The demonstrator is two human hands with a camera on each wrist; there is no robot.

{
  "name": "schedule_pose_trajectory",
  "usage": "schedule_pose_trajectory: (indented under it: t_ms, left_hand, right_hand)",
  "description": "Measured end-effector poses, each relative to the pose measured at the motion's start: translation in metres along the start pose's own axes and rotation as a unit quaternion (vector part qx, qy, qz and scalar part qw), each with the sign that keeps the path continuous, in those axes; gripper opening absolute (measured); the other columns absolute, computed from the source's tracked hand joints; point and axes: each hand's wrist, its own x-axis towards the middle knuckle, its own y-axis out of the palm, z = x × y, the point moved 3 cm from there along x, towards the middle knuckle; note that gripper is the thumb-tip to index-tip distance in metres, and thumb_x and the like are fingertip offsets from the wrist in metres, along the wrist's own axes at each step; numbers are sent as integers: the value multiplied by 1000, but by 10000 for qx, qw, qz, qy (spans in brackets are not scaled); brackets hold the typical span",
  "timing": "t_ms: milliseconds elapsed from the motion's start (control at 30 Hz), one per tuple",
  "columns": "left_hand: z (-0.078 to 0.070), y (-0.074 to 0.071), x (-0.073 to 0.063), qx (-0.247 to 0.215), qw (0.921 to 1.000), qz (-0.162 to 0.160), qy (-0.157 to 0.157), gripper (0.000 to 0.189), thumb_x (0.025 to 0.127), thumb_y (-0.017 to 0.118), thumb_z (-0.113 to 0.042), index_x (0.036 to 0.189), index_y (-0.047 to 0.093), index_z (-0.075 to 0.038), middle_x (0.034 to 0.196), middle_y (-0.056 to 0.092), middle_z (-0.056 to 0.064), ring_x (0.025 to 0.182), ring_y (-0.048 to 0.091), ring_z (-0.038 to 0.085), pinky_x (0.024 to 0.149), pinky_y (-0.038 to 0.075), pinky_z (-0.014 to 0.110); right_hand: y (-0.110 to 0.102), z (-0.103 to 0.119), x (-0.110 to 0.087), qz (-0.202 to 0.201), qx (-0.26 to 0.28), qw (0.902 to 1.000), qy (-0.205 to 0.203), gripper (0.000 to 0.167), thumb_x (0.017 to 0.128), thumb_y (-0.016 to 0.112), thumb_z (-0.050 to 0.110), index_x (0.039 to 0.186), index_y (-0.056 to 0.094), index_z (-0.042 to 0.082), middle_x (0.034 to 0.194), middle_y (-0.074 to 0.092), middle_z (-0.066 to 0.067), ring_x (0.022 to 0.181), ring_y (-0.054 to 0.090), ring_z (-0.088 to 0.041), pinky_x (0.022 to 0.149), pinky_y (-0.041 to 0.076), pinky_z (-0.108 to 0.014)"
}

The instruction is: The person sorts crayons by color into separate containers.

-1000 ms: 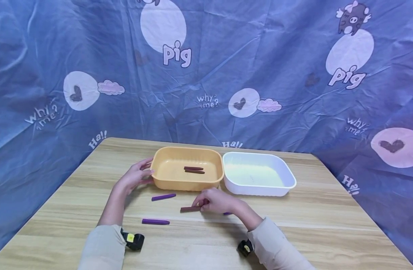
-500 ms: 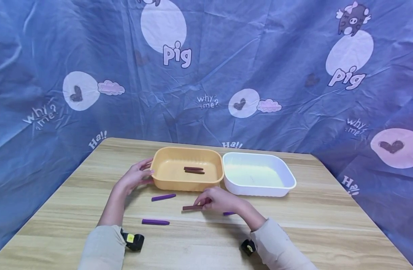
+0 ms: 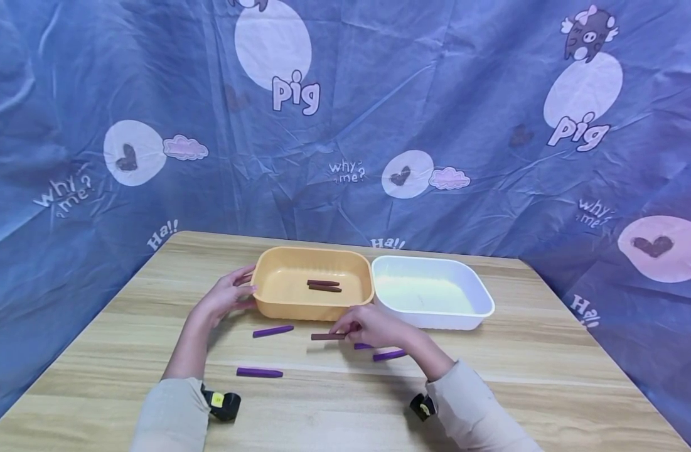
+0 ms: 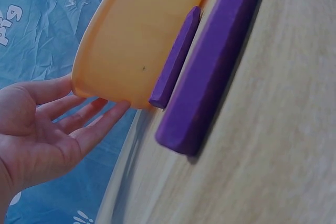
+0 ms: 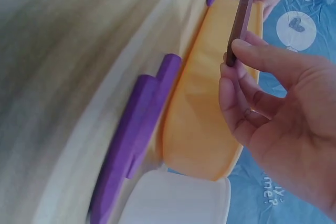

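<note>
My right hand (image 3: 376, 326) pinches a brown crayon (image 3: 326, 337) between thumb and fingertips, just in front of the orange bin (image 3: 305, 311). In the right wrist view the crayon (image 5: 241, 27) sticks up beyond the thumb, raised off the table. Two more brown crayons (image 3: 324, 285) lie side by side inside the orange bin. At that bin's left end rests my left hand (image 3: 223, 296), fingers extended against its wall, as the left wrist view also shows. Below the right hand lie two purple crayons (image 3: 389, 356), partly covered by it in the head view.
Two further purple crayons lie left of centre, one (image 3: 273, 331) close to the orange bin and one (image 3: 260, 373) nearer the front. A white bin (image 3: 435, 319) stands against the orange bin's right end. Behind the wooden table (image 3: 311, 414) hangs a blue printed cloth (image 3: 345, 125).
My right hand has lifted the brown crayon and carried it slightly right and toward the orange bin, uncovering more of the purple crayons beneath. The left hand has stayed put.
</note>
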Motion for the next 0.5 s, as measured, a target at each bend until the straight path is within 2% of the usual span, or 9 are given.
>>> schedule_pose_trajectory:
  t_ms: [200, 333, 500]
  left_hand:
    - [1, 0, 0, 30, 10000, 23, 46, 62, 92, 42, 6, 144, 8, 4, 144, 14, 31, 125, 29, 45, 92, 40, 46]
    - [2, -1, 0, 87, 10000, 13, 45, 63, 92, 42, 6, 145, 8, 3, 144, 15, 30, 125, 29, 45, 92, 41, 45]
    - [2, -1, -1, 75, 10000, 16, 34, 63, 92, 42, 6, 145, 8, 3, 144, 14, 30, 125, 28, 45, 92, 41, 45]
  right_hand:
    - [-8, 1, 0, -64, -84, 9999, 1, 28, 76, 66, -1, 100, 71, 12, 76, 55, 8, 70, 50, -4, 62, 43, -19]
    - [-14, 4, 2, -89, 35, 9999, -105, 27, 77, 64, -4, 100, 71, 9, 74, 53, 7, 68, 48, -4, 61, 43, -20]
    - [-23, 7, 6, -5, 113, 9999, -41, 28, 80, 63, -4, 104, 70, 8, 74, 49, 8, 69, 46, -6, 62, 42, -22]
